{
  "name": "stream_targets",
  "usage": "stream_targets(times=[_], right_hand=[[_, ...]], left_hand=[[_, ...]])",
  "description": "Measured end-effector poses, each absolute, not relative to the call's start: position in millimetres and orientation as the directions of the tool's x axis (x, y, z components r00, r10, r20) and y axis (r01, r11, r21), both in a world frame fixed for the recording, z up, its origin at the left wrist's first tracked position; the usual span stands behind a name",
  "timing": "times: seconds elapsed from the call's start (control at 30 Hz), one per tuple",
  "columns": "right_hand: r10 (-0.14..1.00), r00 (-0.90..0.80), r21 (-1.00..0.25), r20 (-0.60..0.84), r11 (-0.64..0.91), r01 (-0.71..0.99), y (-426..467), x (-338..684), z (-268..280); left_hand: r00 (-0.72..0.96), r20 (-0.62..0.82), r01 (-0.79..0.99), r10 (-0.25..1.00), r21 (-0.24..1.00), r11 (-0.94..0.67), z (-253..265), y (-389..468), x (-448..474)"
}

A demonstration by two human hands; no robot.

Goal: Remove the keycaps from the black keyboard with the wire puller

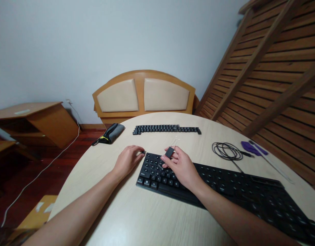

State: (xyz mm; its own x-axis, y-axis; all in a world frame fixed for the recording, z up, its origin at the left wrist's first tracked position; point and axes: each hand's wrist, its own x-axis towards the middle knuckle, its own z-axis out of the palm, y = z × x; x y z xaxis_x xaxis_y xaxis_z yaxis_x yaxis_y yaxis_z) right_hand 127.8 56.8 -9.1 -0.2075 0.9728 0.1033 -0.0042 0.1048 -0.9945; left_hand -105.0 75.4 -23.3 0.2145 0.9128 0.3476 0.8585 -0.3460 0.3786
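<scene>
A black keyboard lies at a slant across the table, with many keycaps off and bare switches showing in its upper rows. The lower left keys still have their caps. At the keyboard's top left corner, my left hand is closed in a pinch on a small black keycap. Over the keyboard's left part, my right hand grips a keycap puller by its dark handle, thin wire loops sticking out at both ends. Farther back, removed keycaps stand in rows.
A dark grey pouch with a yellow patch lies at the back left of the round table. On the right are a coiled black cable, a purple cloth and a thin long strip. A wooden headboard stands behind.
</scene>
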Motion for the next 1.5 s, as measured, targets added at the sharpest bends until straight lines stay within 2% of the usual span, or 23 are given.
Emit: stream_targets(times=[0.27, 0.47, 0.63, 0.83, 1.5], right_hand=[[0.967, -0.220, -0.992, 0.126, 0.129, 0.002, 57, 129, -10], [0.966, -0.228, -0.992, 0.120, 0.127, 0.014, 57, 128, -10], [0.970, -0.222, -0.994, 0.102, 0.106, 0.008, 56, 128, -7], [0.973, -0.214, -0.996, 0.080, 0.084, 0.010, 56, 127, -6], [0.971, -0.229, -0.996, 0.068, 0.078, 0.036, 55, 127, -6]], left_hand=[[0.249, 0.370, 0.906, 0.895, 0.237, -0.350, -8, 90, -103], [0.242, 0.463, 0.925, 0.852, 0.156, -0.347, 16, 145, -105], [0.200, 0.536, 0.933, 0.820, 0.152, -0.327, 1, 169, -106], [0.227, 0.554, 0.923, 0.801, 0.138, -0.358, -22, 175, -116], [0.191, 0.549, 0.932, 0.814, 0.159, -0.326, -30, 187, -120]])
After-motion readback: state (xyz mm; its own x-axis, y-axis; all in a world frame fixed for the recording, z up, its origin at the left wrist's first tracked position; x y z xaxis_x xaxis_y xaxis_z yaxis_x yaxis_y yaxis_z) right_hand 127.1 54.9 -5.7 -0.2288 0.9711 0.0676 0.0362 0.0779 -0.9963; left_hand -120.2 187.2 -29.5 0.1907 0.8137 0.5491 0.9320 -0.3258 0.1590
